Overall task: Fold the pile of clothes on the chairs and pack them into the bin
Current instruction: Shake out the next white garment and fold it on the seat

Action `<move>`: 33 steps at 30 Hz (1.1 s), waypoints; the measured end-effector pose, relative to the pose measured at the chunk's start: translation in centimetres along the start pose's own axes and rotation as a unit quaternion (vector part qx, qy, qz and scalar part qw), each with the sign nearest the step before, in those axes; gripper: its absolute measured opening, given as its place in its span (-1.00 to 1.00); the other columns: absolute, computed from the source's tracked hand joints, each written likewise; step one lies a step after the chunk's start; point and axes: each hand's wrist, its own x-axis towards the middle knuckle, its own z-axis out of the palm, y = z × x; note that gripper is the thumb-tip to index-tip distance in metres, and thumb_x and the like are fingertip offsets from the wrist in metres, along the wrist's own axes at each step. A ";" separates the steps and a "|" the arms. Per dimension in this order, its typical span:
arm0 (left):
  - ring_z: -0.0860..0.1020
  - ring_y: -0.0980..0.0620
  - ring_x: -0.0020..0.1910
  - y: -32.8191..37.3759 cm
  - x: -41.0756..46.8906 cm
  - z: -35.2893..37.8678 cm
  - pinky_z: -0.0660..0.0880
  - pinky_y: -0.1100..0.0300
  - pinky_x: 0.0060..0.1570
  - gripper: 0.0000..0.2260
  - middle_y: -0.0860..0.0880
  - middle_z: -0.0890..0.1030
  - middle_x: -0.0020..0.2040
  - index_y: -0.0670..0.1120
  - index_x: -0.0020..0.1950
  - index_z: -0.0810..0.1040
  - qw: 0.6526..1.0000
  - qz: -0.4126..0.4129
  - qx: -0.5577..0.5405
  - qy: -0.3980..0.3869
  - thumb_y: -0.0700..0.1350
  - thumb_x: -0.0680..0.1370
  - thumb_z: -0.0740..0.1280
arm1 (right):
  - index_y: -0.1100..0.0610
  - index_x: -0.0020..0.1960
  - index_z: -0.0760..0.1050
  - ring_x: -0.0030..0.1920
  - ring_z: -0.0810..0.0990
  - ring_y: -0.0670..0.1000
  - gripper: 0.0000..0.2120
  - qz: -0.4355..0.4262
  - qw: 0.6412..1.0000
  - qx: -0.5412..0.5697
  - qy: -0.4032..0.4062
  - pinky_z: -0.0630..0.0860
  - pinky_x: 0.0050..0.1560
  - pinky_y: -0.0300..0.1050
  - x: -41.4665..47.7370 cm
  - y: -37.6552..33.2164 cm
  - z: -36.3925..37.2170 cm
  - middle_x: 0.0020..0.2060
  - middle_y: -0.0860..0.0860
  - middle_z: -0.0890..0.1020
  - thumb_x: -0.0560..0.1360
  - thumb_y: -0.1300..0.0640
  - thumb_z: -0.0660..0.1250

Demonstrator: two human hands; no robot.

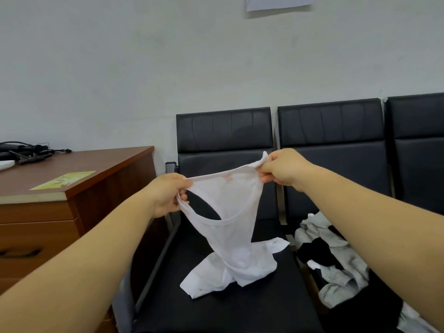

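On the far left we see a brown wooden desk [101, 169] against the wall. On its far left corner lies a tangle of black cables [26, 150], and nearer its front edge lies a flat yellow sheet [63, 180].

Just right of the desk, our left hand [168, 195] is raised over the near edge of the first black chair [223, 131]. Its thumb and curled fingers pinch the left shoulder strap of a white sleeveless top [230, 224]. The top hangs stretched between both hands, its neckline open toward us and a small pink label [228, 177] showing inside the back of the neck. Its lower part is not lifted: it rests crumpled on that chair's seat, below and slightly right of the left hand.

Our right hand [286, 170] is higher and farther than the left, in front of the gap between the first chair and the second chair [331, 126]. It pinches the top's right shoulder strap, with the cloth bunched between thumb and fingers.

To the right, on the second chair's seat, lies the pile of clothes [336, 260], grey, white and black pieces jumbled together, near the top's hem but apart from it. Our right forearm crosses in front of the pile and hides part of it. A third chair [418, 121] stands at the right edge. High on the wall hangs a white paper [278, 2].
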 end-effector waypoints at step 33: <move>0.20 0.06 -0.45 10.4 -1.4 1.8 0.11 0.21 -0.48 -0.75 0.00 0.31 -0.38 -0.08 -0.23 0.55 0.991 0.090 0.077 0.062 -0.28 0.50 0.13 | -0.04 0.13 0.62 0.07 0.66 0.02 -0.65 -0.088 0.897 -0.360 -0.241 0.60 0.12 -0.04 0.3 -4.0 -2.2 0.06 -0.10 0.67 0.39 -0.03 0.59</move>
